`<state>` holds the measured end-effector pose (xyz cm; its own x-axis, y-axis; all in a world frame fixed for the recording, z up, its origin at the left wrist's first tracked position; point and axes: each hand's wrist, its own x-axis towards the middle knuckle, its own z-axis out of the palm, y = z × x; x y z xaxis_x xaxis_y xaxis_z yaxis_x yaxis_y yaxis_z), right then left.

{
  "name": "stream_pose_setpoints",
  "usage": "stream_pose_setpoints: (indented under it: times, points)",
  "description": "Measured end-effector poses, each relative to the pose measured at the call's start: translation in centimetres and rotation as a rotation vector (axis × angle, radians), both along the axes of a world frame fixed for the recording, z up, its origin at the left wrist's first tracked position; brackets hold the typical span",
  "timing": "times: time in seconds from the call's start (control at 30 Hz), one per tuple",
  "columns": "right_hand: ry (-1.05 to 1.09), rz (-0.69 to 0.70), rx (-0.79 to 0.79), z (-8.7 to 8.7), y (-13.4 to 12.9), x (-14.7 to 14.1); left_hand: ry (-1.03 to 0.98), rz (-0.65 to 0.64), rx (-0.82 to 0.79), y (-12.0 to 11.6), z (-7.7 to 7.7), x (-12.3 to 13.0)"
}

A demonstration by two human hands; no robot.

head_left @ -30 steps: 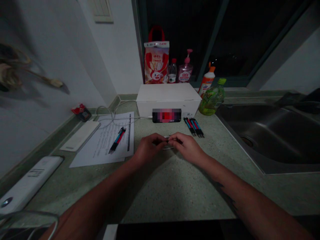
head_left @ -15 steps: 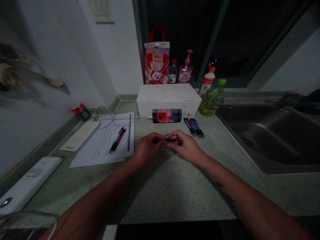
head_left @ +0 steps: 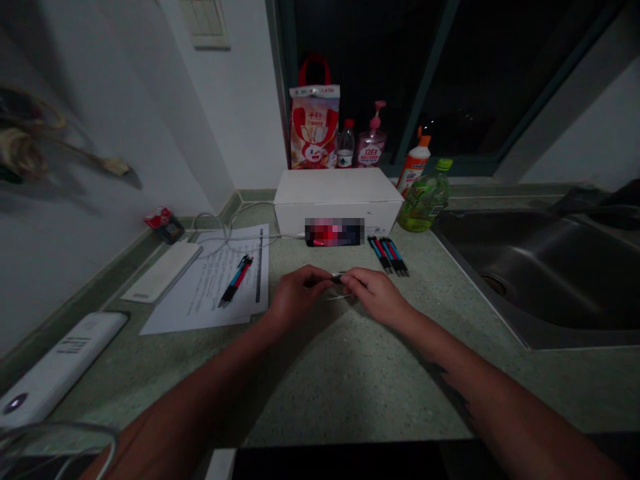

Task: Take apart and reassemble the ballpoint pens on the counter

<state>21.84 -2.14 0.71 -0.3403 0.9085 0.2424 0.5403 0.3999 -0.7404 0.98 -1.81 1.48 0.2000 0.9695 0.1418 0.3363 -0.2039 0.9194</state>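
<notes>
Both hands meet over the middle of the counter, fingertips pinched together. My left hand (head_left: pixel 299 288) grips one end of a short dark piece (head_left: pixel 339 279), which resembles a pen part. The other end sits between the thumb and fingers of my right hand (head_left: pixel 376 292), which cover much of it. Just below the fingertips, a thin whitish stick (head_left: pixel 339 298) lies on the counter. To the right, several blue and red pens with black grips (head_left: pixel 388 255) lie side by side. More such pens (head_left: pixel 236 281) rest on printed paper at the left.
A phone (head_left: pixel 334 233) on a cable leans against a white box (head_left: pixel 339 190). Bottles, including a green one (head_left: pixel 427 200), and a red bag (head_left: pixel 315 127) stand behind. A steel sink (head_left: pixel 550 267) is at right. White devices (head_left: pixel 65 363) and paper (head_left: pixel 200 313) lie left.
My right hand's fingers have closed in and shifted slightly lower around the dark piece. The thin whitish stick below now shows more plainly. My left hand has barely moved.
</notes>
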Motion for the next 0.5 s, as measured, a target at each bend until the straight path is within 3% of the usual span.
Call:
stream_pose_setpoints:
  times: [0.5]
  points:
    - [-0.03,-0.027,-0.013,0.26,-0.05,-0.04,0.028,0.024,-0.039,0.17,0.04,0.04]
